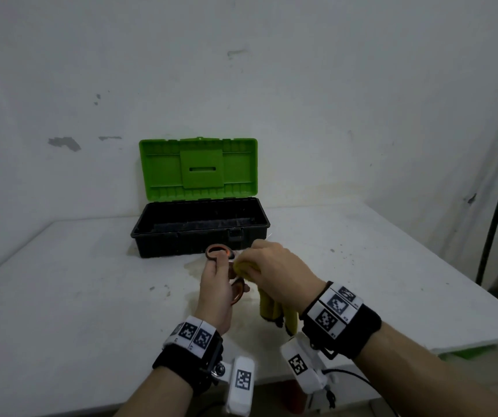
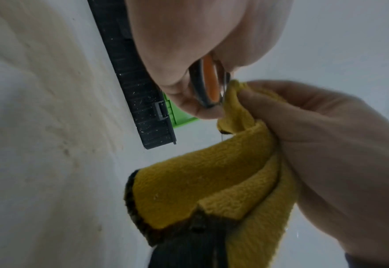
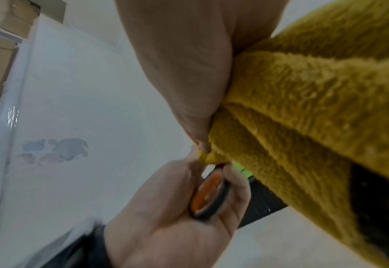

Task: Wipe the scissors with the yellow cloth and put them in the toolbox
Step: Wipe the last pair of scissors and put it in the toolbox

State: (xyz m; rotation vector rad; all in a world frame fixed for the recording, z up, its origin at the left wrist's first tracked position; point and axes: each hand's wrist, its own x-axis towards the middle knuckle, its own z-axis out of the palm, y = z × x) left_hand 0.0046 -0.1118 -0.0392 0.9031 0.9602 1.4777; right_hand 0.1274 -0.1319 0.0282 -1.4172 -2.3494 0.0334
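My left hand point(image 1: 216, 284) gripped the scissors point(image 1: 219, 253) by the handles, just before the open toolbox point(image 1: 199, 233), so my right hand point(image 1: 275, 266) could pinch the cloth point(image 2: 211, 181) around the blades.

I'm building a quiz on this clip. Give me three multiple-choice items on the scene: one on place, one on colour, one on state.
1. Where is the toolbox?
A. on the table, beyond the hands
B. on the floor
C. in the left hand

2. What colour is its lid?
A. red
B. green
C. blue

3. What state is the toolbox in?
A. latched shut
B. open and full of tools
C. open, no tools visible inside

Key: 1 A, it stands on the white table by the wall. 2 B, the raised lid is bright green. 3 C, the lid stands up and the black tray looks bare.
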